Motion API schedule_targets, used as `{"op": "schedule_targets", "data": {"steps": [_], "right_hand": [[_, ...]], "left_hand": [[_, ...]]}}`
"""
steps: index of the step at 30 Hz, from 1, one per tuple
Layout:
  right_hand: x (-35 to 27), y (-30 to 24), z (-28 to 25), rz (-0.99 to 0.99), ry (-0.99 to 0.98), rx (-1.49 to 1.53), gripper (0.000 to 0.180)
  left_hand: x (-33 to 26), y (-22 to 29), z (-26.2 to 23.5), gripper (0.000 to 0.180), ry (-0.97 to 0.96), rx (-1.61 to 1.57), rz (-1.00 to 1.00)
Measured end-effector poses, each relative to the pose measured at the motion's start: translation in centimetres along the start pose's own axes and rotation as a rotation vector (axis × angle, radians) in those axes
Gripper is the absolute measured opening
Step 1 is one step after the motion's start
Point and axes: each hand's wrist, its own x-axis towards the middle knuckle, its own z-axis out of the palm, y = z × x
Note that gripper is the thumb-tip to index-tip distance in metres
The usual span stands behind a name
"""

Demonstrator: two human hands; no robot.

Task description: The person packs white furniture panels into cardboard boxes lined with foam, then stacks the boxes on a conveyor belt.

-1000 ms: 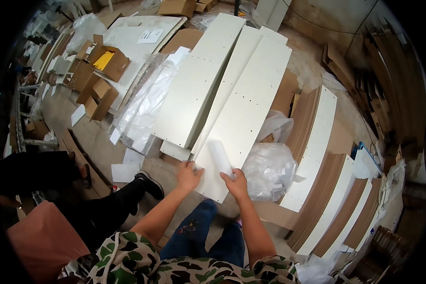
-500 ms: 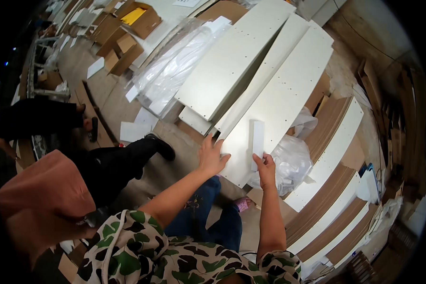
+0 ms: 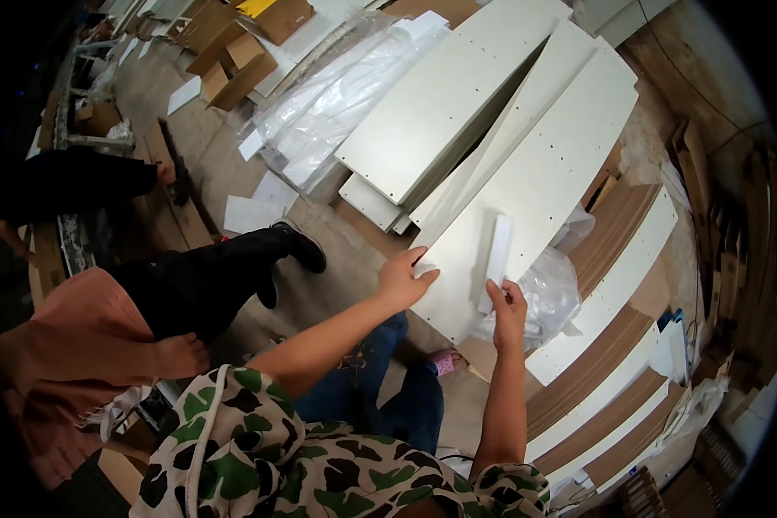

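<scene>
A long white panel with small drilled holes [image 3: 535,190] lies slanting away in front of me, on top of a stack. My left hand [image 3: 403,281] is closed on its near left corner, with the thumb on the top face and the fingers at the edge. My right hand [image 3: 507,315] pinches the lower end of a narrow white strip [image 3: 497,255] between thumb and fingers. The strip is held over the panel's near right part; whether it touches the panel I cannot tell. To the left lies a second stack of white panels [image 3: 445,95], with a dark gap between.
Clear plastic wrap [image 3: 548,289] bulges beside the panel. Brown-edged board stacks [image 3: 591,371] stand at the right. Plastic-wrapped white pieces [image 3: 345,104] and an open cardboard box [image 3: 237,73] lie at the far left. A co-worker in dark trousers [image 3: 198,276] is close on my left.
My left hand has closed on the panel's corner from a spread pose. The view has shifted, so the panels appear further right. A co-worker's hand has come into view at lower left.
</scene>
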Motion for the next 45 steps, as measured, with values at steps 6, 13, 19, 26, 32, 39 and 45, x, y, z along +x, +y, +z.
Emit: {"op": "schedule_targets", "data": {"steps": [6,13,19,26,32,39,45], "right_hand": [[-2.8,0.5,-6.2,0.043,0.023,0.326,0.029],[-13.7,0.4,-9.7,-0.063,0.214,0.008,0.032],[-21.4,2.5,-9.4,-0.197,0.734,-0.417,0.044],[-32.9,2.9,-18.7,-0.291,1.084,-0.465,0.042],[-49.5,8.5,-30.1,-0.500,1.284,-0.597,0.039],[-70.9,17.6,-35.6,-0.501,1.423,-0.512,0.038],[-83.9,31.7,-33.0,-0.372,1.231,0.442,0.059]], "left_hand": [[-0.1,2.4,-0.6,0.038,-0.452,-0.157,-0.101],[9.3,12.6,4.8,0.093,-0.617,-0.489,-0.580],[5.8,17.3,10.7,0.071,-0.547,-0.654,-0.413],[-7.5,18.8,16.1,0.063,-0.824,-0.748,-0.437],[-25.5,25.4,20.8,0.061,-1.058,-0.815,-0.373],[-44.2,33.0,23.5,0.054,-1.475,-1.051,-0.173],[-52.9,35.5,31.5,0.050,-1.563,-0.819,-0.138]]}}
